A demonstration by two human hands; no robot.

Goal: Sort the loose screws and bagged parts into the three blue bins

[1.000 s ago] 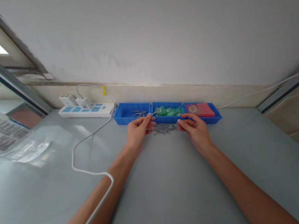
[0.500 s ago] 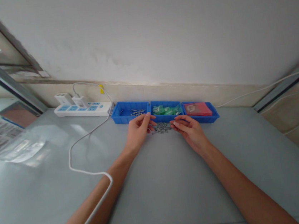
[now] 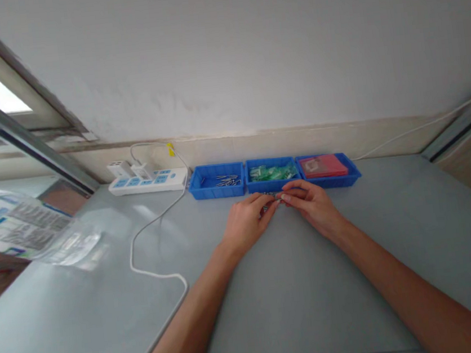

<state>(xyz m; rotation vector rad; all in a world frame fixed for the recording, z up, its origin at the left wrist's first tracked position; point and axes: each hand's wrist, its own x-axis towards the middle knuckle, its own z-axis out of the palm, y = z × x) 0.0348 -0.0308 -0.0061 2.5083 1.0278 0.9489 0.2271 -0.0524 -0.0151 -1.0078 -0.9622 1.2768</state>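
My left hand (image 3: 249, 218) and my right hand (image 3: 313, 207) meet fingertip to fingertip just in front of the blue trays. The right thumb and fingers pinch a thin metal screw (image 3: 279, 197). Closed at its tips by the screw's end, the left hand may hold a small piece, but its fingers hide it. Behind and under the fingers lies a pile of loose metal screws (image 3: 268, 194), mostly covered. The left blue tray (image 3: 216, 192) contains more screws (image 3: 228, 180). Green plastic pieces (image 3: 272, 172) fill the middle tray (image 3: 267, 186).
In the right tray (image 3: 353, 175) lies a red packet (image 3: 323, 166). A white power strip (image 3: 149, 182) with plugs stands by the wall, its white cable (image 3: 157, 275) crossing the grey table (image 3: 309, 304). At left is a clear plastic bottle (image 3: 66, 241) with a label.
My hands have come together from a gap apart, the left moving right toward the right hand's screw. The screw pile is now mostly hidden. The camera view has shifted slightly.
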